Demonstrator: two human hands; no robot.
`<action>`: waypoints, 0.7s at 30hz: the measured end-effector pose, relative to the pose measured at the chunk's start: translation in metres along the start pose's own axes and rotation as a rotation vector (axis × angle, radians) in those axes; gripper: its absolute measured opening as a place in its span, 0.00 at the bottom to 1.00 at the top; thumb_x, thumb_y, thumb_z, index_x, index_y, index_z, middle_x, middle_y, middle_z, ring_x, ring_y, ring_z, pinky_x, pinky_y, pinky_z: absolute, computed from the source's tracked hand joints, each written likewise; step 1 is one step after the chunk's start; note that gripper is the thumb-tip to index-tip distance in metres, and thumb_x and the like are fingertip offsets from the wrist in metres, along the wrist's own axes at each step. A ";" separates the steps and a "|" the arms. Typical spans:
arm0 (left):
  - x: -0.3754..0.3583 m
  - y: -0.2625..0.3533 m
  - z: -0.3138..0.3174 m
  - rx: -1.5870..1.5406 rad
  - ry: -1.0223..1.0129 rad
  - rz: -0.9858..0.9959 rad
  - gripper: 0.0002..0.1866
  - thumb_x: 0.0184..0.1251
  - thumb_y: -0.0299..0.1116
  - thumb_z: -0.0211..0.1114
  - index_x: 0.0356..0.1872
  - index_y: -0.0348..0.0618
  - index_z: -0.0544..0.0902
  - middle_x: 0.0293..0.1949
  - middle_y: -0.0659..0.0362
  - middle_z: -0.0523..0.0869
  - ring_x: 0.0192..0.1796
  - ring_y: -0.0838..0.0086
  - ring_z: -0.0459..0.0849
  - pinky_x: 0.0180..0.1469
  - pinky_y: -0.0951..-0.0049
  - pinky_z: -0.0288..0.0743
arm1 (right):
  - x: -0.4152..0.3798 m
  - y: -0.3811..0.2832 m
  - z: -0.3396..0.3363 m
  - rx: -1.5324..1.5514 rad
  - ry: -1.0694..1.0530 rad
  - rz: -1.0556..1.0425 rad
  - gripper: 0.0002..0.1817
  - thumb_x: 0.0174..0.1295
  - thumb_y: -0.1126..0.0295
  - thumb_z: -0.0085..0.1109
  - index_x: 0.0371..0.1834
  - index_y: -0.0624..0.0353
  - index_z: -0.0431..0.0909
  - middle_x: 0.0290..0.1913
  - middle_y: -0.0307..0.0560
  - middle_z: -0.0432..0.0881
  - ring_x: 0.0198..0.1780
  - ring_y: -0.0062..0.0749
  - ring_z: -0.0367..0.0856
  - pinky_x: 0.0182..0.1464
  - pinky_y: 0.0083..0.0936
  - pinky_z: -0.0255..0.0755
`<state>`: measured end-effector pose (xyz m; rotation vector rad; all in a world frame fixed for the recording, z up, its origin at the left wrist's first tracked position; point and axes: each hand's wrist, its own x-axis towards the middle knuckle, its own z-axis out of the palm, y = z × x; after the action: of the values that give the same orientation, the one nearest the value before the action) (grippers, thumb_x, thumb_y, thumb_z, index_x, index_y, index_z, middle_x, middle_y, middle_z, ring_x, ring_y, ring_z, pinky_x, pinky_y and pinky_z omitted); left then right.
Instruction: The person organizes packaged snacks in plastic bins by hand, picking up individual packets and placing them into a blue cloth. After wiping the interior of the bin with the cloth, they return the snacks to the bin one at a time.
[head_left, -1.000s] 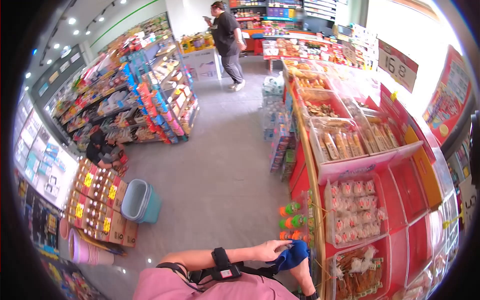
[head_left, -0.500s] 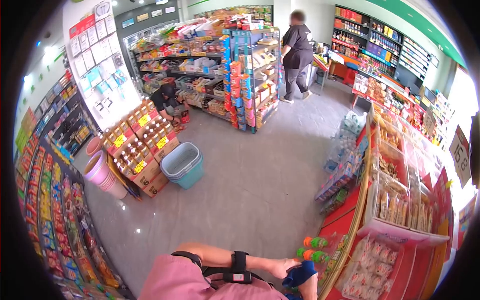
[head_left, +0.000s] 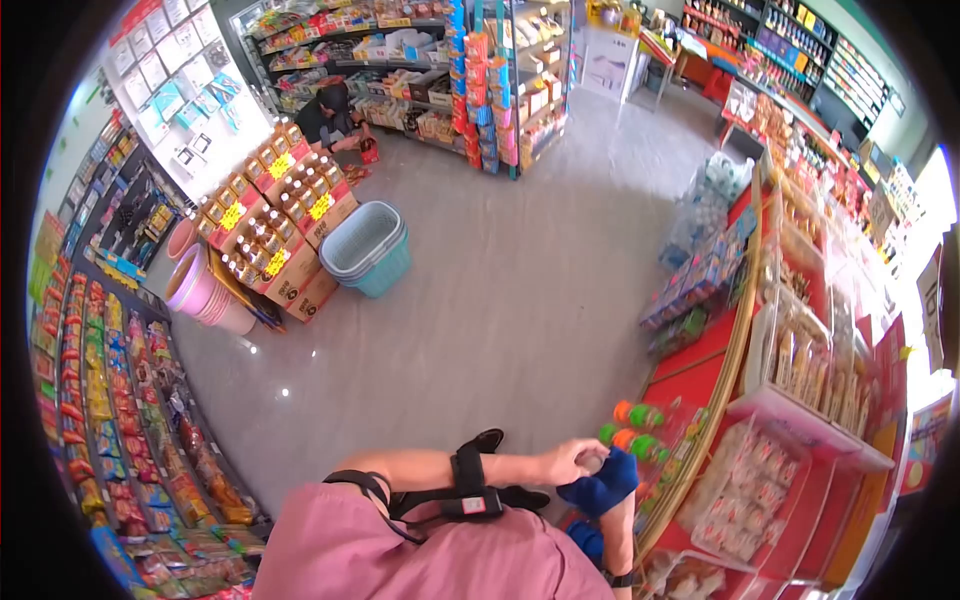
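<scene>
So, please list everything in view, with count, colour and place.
Stacked plastic baskets: several, blue-green, left of centre
Capped bottles: many, brown, in cardboard cartons left of the baskets
Round plastic bins: several, pink, left of the cartons
Packed shelves: several, multicoloured, far left and top
Display board: one, white, upper left
Long counter: one, red, right side
Wrapped packets: many, white, on the counter
Crouching person: one, dark clothing, by the shelves
Crumpled cloth: one, dark blue, bottom right
Shirt: one, pink, bottom
Left hand: one, bare, beside the cloth
Right hand: one, mostly hidden by cloth
</scene>
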<state>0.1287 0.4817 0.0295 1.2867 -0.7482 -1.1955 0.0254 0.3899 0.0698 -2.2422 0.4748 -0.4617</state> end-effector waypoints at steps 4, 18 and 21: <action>0.002 0.011 0.010 0.023 -0.019 -0.054 0.21 0.52 0.18 0.59 0.51 0.37 0.71 0.48 0.58 0.77 0.51 0.74 0.74 0.53 0.73 0.67 | -0.007 0.003 -0.015 0.434 -0.213 0.347 0.17 0.37 0.69 0.69 0.32 0.59 0.76 0.30 0.51 0.79 0.31 0.33 0.80 0.33 0.24 0.71; 0.014 0.009 0.034 0.355 -0.016 0.065 0.18 0.63 0.37 0.59 0.45 0.40 0.63 0.35 0.54 0.76 0.39 0.71 0.75 0.41 0.69 0.70 | -0.037 -0.011 -0.027 0.345 0.143 0.487 0.13 0.51 0.66 0.58 0.38 0.61 0.75 0.30 0.46 0.76 0.33 0.33 0.77 0.32 0.25 0.70; 0.005 0.017 0.036 0.360 -0.046 0.003 0.18 0.64 0.37 0.58 0.45 0.39 0.62 0.33 0.56 0.76 0.33 0.76 0.74 0.36 0.72 0.70 | -0.047 0.011 -0.028 -0.232 -0.018 -0.005 0.10 0.51 0.66 0.59 0.35 0.57 0.76 0.28 0.49 0.76 0.32 0.40 0.77 0.30 0.28 0.70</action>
<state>0.1002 0.4639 0.0524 1.5541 -1.0325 -1.1233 -0.0308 0.3875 0.0705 -2.4677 0.5368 -0.4058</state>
